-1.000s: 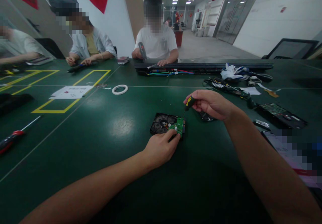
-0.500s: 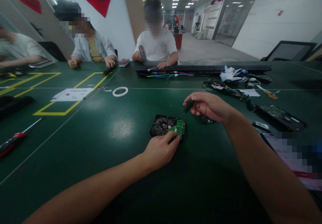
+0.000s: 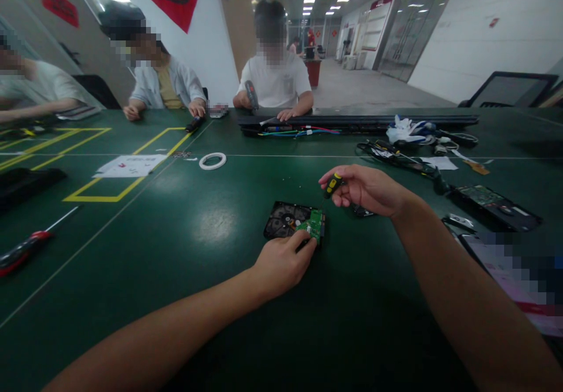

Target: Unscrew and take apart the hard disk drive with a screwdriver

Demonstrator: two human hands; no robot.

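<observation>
A hard drive (image 3: pixel 285 220) lies flat on the green table, its green circuit board (image 3: pixel 315 219) facing up on the right part. My left hand (image 3: pixel 284 263) grips the drive at its near right edge, fingers closed and covering a corner of the board. In my right hand (image 3: pixel 367 188) is a small screwdriver (image 3: pixel 333 185) with a black and yellow handle, pinched between thumb and fingers. Its thin shaft points down to the far right corner of the board; whether the tip sits in a screw is too small to tell. Behind that hand, a dark flat part (image 3: pixel 362 210) is partly hidden.
At left lies a red and black screwdriver (image 3: pixel 27 250). A white tape ring (image 3: pixel 213 161) and a paper sheet (image 3: pixel 129 166) are farther back. Another hard drive (image 3: pixel 495 206), cables (image 3: pixel 398 156) and white gloves (image 3: pixel 407 129) lie right. Co-workers sit across the table, one holding a power screwdriver (image 3: pixel 251 94).
The screwdriver handle has turned in my right hand, so its yellow patches now show. My left hand stays on the hard drive. The whole view has shifted slightly.
</observation>
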